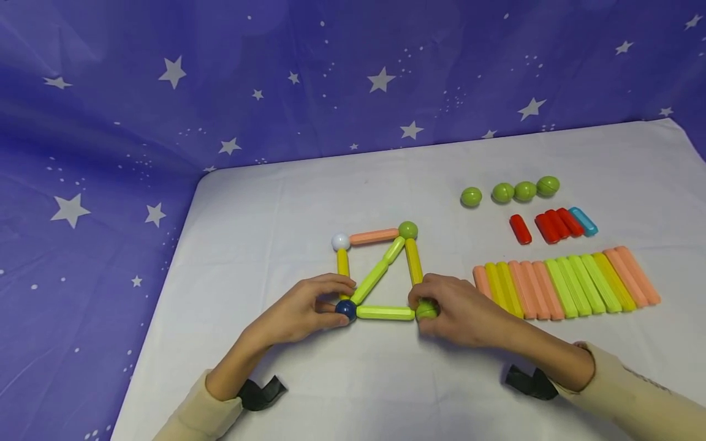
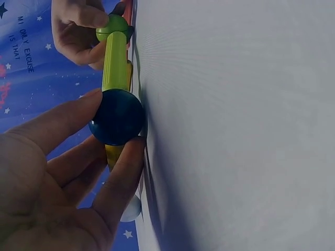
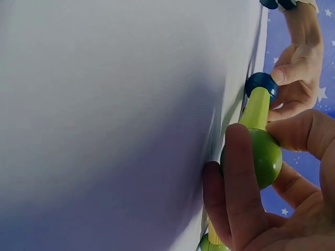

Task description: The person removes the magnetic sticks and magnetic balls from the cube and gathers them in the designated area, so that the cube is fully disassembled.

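Note:
On the white cloth lies a four-sided frame of balls and rods. My left hand (image 1: 303, 311) pinches the dark blue ball (image 2: 118, 117) at its near left corner. With thumb and fingers my right hand (image 1: 462, 310) holds the green ball (image 3: 268, 157) at the near right corner. A lime rod (image 1: 385, 313) joins these two balls. Yellow rods run up both sides, the left to a white ball (image 1: 341, 242), the right to another green ball (image 1: 408, 231). A salmon rod (image 1: 374, 236) links those far balls. Two short lime rods (image 1: 371, 282) form a diagonal from the blue ball.
To the right lies a row of salmon, yellow and lime rods (image 1: 562, 285). Behind it are several short red rods (image 1: 521, 229), a blue rod (image 1: 583, 221) and several green balls (image 1: 471, 196). A purple star-patterned cloth (image 1: 331, 79) hangs beyond the table.

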Tool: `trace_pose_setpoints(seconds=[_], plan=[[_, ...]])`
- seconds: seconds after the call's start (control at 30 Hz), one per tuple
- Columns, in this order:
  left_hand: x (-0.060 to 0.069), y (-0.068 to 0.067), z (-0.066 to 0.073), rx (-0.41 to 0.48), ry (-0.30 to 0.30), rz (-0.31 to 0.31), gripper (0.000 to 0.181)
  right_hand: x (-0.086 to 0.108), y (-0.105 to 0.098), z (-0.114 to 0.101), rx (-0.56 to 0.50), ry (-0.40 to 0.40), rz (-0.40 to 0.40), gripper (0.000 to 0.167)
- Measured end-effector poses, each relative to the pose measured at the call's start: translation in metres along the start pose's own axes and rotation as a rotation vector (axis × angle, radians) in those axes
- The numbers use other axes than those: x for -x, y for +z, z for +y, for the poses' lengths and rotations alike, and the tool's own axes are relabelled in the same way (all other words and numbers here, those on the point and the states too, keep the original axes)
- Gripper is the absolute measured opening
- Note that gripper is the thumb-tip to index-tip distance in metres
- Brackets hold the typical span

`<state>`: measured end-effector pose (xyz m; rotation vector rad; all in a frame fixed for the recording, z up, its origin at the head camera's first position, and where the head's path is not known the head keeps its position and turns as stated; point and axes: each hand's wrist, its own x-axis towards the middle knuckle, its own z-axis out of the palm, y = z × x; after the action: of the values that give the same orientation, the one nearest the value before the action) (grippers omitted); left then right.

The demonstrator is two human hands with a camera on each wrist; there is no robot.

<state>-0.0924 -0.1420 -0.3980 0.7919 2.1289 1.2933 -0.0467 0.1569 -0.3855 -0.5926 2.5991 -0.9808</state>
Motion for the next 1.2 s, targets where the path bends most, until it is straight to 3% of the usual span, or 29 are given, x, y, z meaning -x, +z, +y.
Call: trace_pose_setpoints(seconds=[0.2, 0.47, 0.67, 0.83, 1.0, 1.2], plan=[[0.001, 0.0, 0.001, 0.001, -0.011, -0.003, 0.043, 0.001, -0.004, 0.002, -0.016, 0.017, 0.016, 0.019], [0.001, 0.0, 0.0, 0.022, -0.01, -0.004, 0.043, -0.002, -0.029, 0.01, -0.117, 0.023, 0.161, 0.026], [0.001, 0.0, 0.0, 0.021, -0.014, 0.0, 0.043, -0.021, -0.062, 0.027, -0.205, 0.086, 0.276, 0.028], [0.001, -0.001, 0.0, 0.023, -0.02, 0.003, 0.043, -0.05, -0.084, 0.047, -0.16, 0.111, 0.389, 0.032], [0.0, 0.0, 0.0, 0.031, -0.02, 0.002, 0.044, -0.075, -0.094, 0.062, -0.082, 0.114, 0.387, 0.035], [-0.001, 0.001, 0.0, 0.029, -0.02, 0.003, 0.044, -0.095, -0.096, 0.072, -0.041, 0.146, 0.317, 0.039]])
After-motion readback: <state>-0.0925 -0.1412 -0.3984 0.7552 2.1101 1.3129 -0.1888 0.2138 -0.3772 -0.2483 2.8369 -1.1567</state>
